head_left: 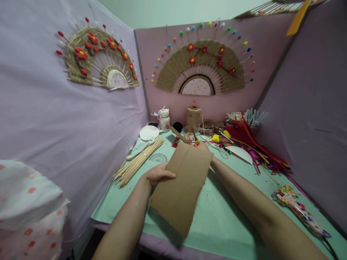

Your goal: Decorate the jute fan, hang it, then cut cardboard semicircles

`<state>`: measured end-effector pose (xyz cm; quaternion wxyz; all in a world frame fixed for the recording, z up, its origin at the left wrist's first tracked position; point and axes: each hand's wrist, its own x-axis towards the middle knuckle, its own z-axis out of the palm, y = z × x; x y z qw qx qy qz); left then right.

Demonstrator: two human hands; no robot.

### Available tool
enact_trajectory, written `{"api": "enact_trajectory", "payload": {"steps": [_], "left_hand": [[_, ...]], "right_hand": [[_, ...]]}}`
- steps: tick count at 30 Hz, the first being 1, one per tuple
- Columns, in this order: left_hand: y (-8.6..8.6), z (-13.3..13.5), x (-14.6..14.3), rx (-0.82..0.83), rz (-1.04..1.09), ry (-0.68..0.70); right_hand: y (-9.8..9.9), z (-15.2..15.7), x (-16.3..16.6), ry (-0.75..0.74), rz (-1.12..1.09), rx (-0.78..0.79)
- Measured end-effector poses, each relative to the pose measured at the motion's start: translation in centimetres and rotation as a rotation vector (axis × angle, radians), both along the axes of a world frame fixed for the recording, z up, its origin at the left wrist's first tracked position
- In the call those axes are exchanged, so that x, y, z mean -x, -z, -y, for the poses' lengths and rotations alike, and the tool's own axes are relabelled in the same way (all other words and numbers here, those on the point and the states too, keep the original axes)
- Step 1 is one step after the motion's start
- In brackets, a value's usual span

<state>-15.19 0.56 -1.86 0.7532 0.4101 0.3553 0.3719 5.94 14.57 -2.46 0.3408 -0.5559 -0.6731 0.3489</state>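
Observation:
A brown piece of cardboard (187,180) is held tilted above the green tabletop, its lower edge rough and torn. My left hand (159,173) grips its left side, thumb lying on the front face. At the far edge, my right hand (202,146) is partly hidden behind the cardboard. It is closed on what looks like scissors (194,134), with a dark blade showing and the rest mostly concealed. A narrow cardboard strip (179,135) sticks out at the upper left of the piece; whether it is still attached, I cannot tell.
A bundle of thin sticks (139,162) and a protractor (158,157) lie left. Behind stand a white bottle (164,120) and a twine spool (193,116). Red pipe cleaners (249,139) and a glue gun (300,211) lie right. Decorated fans (202,54) hang on the walls.

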Motion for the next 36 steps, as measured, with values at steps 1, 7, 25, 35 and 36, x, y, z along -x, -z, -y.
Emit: {"api": "enact_trajectory", "payload": {"steps": [1,7,25,35,36], "left_hand": [[0.0,-0.2,0.1,0.004,0.006,-0.048],[-0.2,-2.3,0.7,0.072,0.094,-0.508],[-2.6,-8.5,-4.1,0.078,0.393,-1.394],[-0.7,-7.2,-6.0,0.158,0.333,-0.948],[-0.6,-6.8,-6.1,0.148,0.34,-0.869]], "right_hand": [[0.0,-0.1,-0.7,0.006,-0.046,0.022],[0.1,1.0,-5.9,0.07,-0.298,0.082],[1.1,3.2,-5.6,0.046,-0.794,0.267],[0.7,4.7,-5.1,-0.471,-1.168,0.861],[0.8,4.9,-5.1,-0.507,-1.173,0.895]]}}
